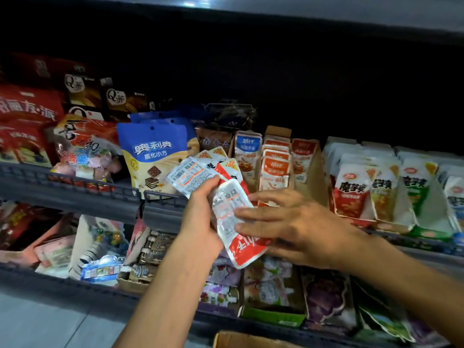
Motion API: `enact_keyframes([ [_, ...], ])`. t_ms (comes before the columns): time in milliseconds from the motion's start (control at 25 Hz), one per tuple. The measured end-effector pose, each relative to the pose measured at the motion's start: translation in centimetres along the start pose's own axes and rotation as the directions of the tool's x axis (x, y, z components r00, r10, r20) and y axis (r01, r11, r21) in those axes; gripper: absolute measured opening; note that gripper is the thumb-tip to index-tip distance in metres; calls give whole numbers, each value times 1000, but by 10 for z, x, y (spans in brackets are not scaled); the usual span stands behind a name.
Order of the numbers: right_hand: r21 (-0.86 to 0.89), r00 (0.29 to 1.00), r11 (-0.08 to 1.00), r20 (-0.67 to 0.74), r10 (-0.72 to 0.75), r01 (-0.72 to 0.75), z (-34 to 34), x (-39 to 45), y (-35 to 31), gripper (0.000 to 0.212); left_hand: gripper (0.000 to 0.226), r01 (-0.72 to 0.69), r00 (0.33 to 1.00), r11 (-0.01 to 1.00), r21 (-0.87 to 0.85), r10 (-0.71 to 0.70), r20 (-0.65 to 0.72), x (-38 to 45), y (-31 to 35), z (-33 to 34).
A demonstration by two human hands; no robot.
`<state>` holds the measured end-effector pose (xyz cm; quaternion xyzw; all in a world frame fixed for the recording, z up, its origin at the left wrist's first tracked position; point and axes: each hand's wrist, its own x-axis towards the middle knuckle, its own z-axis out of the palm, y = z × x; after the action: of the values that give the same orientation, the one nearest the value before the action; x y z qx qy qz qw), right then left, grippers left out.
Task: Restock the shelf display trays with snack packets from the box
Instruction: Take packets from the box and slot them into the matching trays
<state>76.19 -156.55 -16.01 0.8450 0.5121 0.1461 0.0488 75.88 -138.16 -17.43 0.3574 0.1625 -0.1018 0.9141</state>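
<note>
The cardboard box (241, 340) is cut off by the bottom edge, only its rim being seen. The back of the upper shelf (326, 84) is lost in darkness. The fanned snack packets (226, 197) are partly covered by the hands, their small print blurred. The lower-shelf packets (326, 297) are smeared beyond reading.

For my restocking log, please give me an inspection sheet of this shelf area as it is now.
Surface: dark shelf rail, goods behind it.
Job's things: bunch of red-and-white snack packets; cardboard display tray of similar packets; box corner at the bottom edge.
Clutter: blue biscuit bag, konjac packets, lower shelf goods.
Grippers: left hand grips the bunch; right hand lays straight fingers on the front packet.
Cables: nothing seen.
Surroundings: dim aisle, grey floor.
</note>
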Motion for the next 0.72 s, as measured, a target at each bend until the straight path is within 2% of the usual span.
enact_keyframes([
  [80,205,995,979,-94,32,-13,-3,-19,-9,49,32,-7,999,1000,27,8,-37,-2,-6,2],
  [160,460,946,881,-224,236,-110,-14,-33,-18,34,32,-63,993,997,34,66,-100,-2,-8,2],
  [200,532,879,826,-287,380,-184,-22,-37,-16,26,33,-95,987,995,36,98,-129,-1,-8,2],
  [280,581,700,735,-359,617,-350,-40,-39,4,15,35,-131,981,990,52,138,-140,0,-11,4],
  [360,479,596,693,-365,716,-539,-55,-30,43,15,35,-120,984,990,79,129,-119,-1,-18,9],
  [400,360,578,684,-367,729,-634,-59,-23,68,19,34,-107,987,990,92,117,-107,-1,-22,12],
  [480,125,589,650,-322,741,-749,-59,-6,118,24,31,-89,991,990,107,99,-86,0,-27,17],
  [560,-5,612,626,-213,761,-780,-53,12,152,28,28,-87,993,991,104,95,-75,1,-29,21],
  [720,14,618,619,-25,785,-785,-54,30,188,26,22,-75,994,990,117,83,-66,6,-26,26],
])
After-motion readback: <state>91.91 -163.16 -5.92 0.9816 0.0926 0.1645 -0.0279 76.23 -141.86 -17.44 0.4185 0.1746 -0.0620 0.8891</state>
